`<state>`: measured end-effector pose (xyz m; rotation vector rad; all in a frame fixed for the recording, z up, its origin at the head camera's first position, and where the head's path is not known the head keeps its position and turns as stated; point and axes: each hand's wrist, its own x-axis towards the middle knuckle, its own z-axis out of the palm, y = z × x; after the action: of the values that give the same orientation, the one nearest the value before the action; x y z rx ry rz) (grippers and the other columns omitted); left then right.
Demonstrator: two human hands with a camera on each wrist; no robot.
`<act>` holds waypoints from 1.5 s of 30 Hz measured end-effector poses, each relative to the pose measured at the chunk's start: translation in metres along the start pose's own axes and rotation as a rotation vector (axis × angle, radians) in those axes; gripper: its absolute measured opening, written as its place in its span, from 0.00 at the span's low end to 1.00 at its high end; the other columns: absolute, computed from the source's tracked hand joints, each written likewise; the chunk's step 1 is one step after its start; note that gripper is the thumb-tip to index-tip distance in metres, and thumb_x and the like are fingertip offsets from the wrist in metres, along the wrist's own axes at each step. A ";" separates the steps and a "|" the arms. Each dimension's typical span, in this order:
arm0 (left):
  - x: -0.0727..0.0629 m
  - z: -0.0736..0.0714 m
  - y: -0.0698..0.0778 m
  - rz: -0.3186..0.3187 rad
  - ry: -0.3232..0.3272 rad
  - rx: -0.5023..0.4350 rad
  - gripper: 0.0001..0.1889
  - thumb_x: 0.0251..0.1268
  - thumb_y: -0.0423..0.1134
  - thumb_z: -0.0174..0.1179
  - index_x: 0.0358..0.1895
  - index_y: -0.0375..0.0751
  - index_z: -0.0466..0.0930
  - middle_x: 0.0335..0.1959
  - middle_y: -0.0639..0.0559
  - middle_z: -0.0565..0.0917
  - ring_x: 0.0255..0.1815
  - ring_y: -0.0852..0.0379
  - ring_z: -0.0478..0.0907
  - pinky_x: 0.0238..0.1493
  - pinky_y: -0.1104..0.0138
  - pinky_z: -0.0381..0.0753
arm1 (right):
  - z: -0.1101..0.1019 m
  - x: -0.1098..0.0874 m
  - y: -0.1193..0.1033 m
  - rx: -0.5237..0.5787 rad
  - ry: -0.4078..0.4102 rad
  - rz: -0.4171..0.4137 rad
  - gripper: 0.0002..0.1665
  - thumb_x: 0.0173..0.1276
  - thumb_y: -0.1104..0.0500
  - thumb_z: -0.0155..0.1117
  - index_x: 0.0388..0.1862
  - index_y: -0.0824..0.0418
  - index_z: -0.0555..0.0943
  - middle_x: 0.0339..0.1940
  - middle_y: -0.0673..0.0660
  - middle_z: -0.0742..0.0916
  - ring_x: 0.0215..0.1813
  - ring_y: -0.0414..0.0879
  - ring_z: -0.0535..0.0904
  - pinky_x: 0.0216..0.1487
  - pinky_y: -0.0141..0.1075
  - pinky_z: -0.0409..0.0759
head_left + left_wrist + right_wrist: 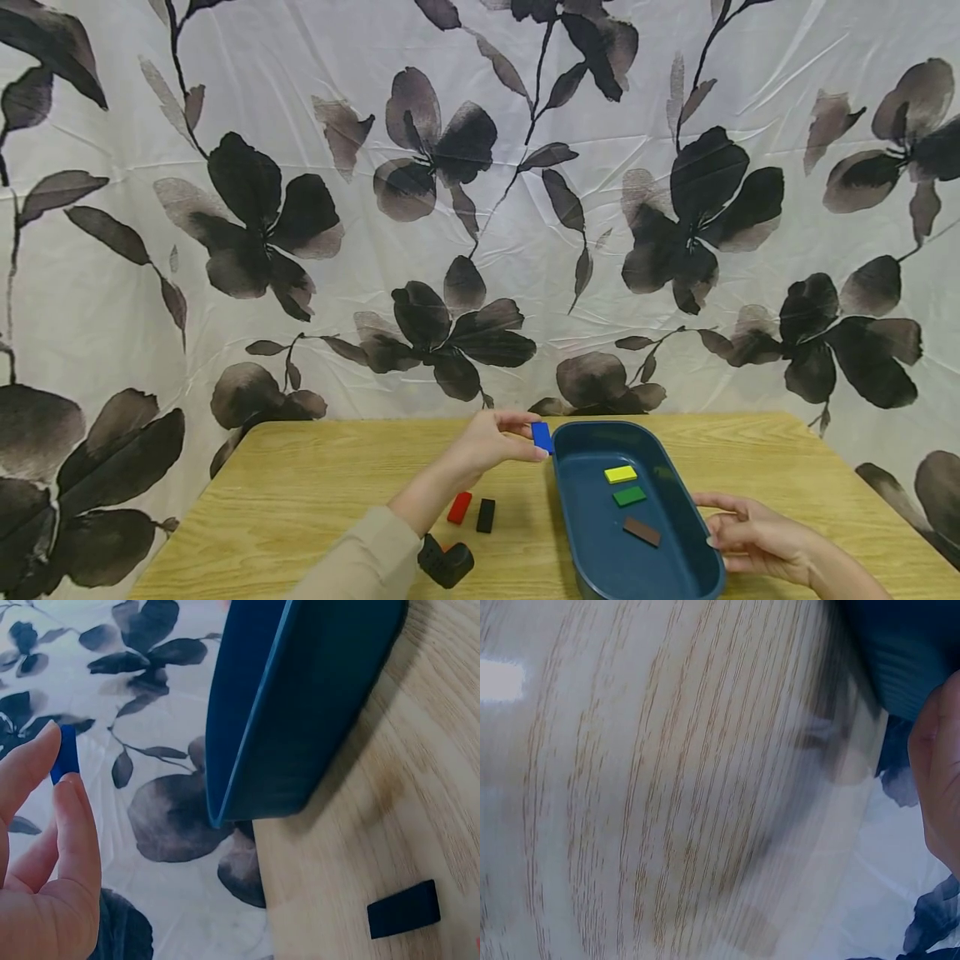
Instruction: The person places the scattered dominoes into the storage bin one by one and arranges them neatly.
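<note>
My left hand pinches a small blue block between thumb and fingertips, close beside the far left rim of a dark blue tub. In the left wrist view the blue block sits upright between the fingertips. My right hand holds the tub's right side, thumb at the rim and fingers along the outer wall. Inside the tub lie a yellow block, a green block and a brown block. Only part of the right hand shows in the right wrist view.
Left of the tub, a red block and a black block lie on the wooden table. A black curved object sits nearer, partly behind the left sleeve. A floral curtain hangs behind the table's far edge.
</note>
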<state>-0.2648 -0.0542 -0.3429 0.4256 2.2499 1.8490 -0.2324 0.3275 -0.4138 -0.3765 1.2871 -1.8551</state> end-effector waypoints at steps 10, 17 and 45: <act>0.010 0.009 0.000 0.007 0.001 -0.039 0.24 0.46 0.29 0.71 0.52 0.34 0.79 0.38 0.45 0.78 0.40 0.53 0.73 0.43 0.65 0.78 | 0.001 0.000 -0.001 0.004 0.003 -0.001 0.27 0.68 0.72 0.45 0.66 0.63 0.62 0.43 0.54 0.82 0.44 0.43 0.79 0.50 0.37 0.77; 0.015 0.019 -0.003 0.012 -0.002 -0.026 0.25 0.45 0.28 0.71 0.51 0.35 0.79 0.38 0.47 0.78 0.39 0.54 0.73 0.42 0.65 0.77 | 0.002 0.000 0.000 0.002 0.005 -0.005 0.27 0.68 0.72 0.44 0.66 0.63 0.62 0.43 0.54 0.82 0.44 0.43 0.79 0.49 0.38 0.77; 0.051 0.046 -0.013 0.004 0.061 -0.141 0.25 0.47 0.23 0.67 0.54 0.30 0.76 0.38 0.45 0.77 0.36 0.56 0.73 0.42 0.66 0.80 | 0.001 0.001 0.001 0.015 -0.022 -0.017 0.27 0.69 0.72 0.43 0.67 0.62 0.62 0.43 0.54 0.82 0.45 0.43 0.80 0.49 0.36 0.78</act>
<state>-0.2988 0.0038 -0.3636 0.3548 2.1401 2.0328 -0.2313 0.3260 -0.4143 -0.4000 1.2579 -1.8687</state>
